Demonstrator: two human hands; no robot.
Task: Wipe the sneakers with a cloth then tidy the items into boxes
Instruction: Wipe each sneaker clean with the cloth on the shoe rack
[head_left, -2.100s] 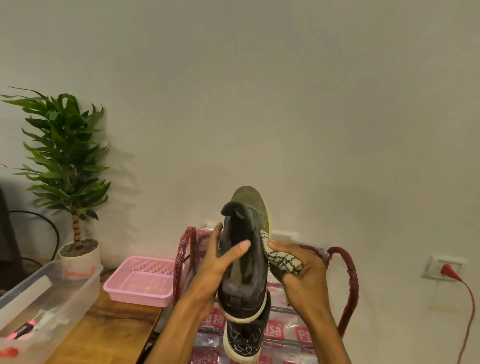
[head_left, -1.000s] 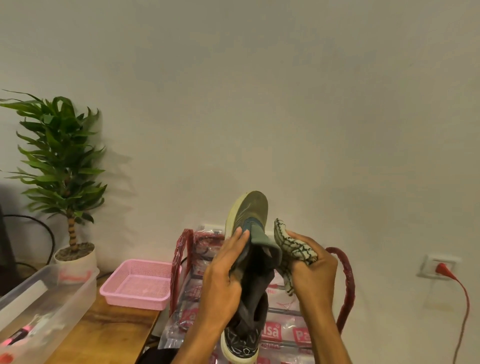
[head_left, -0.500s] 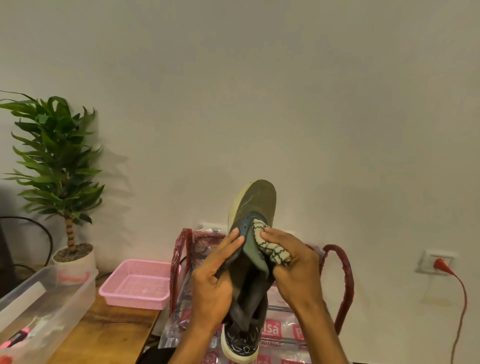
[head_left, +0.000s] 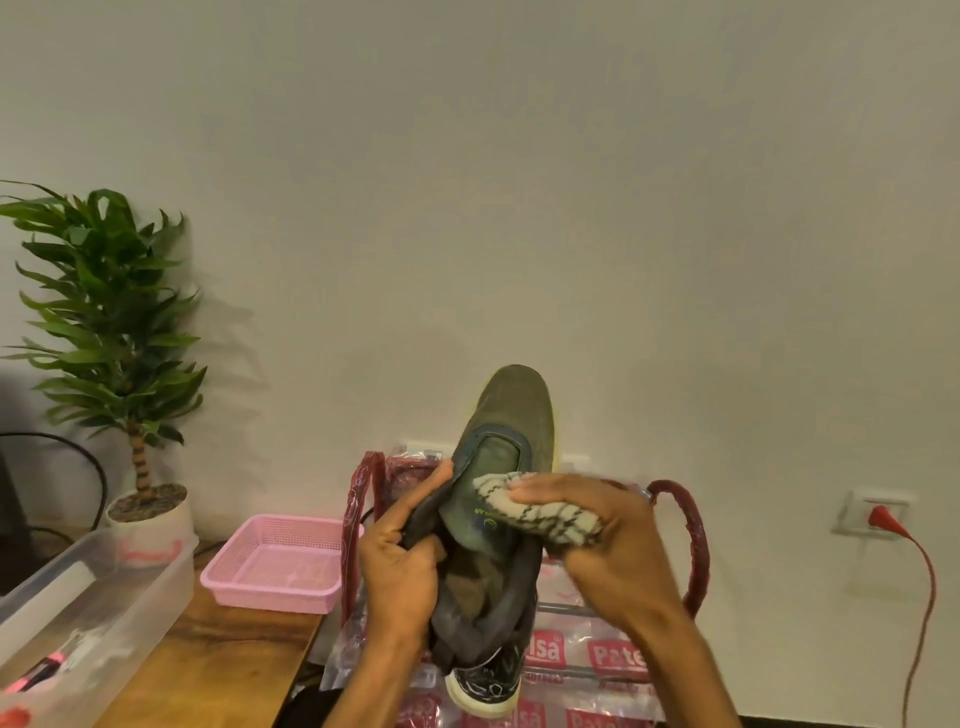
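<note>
I count two sneakers. One olive sneaker (head_left: 514, 415) is held up in front of the wall, toe pointing up. My left hand (head_left: 400, 566) grips its collar, with the fingers curled round the edge. My right hand (head_left: 608, 540) has its fingers closed round one striped cloth (head_left: 540, 512), pressing it against the tongue. The second sneaker (head_left: 485, 686) shows only its dark toe just below the first, over one clear bag (head_left: 696, 545) with two red handles. To the left, the wooden table (head_left: 208, 670) carries one pink basket (head_left: 275, 561), one clear box (head_left: 93, 587) and one potted plant (head_left: 109, 312). One red plug (head_left: 878, 514) sits in the wall socket on the right.
</note>
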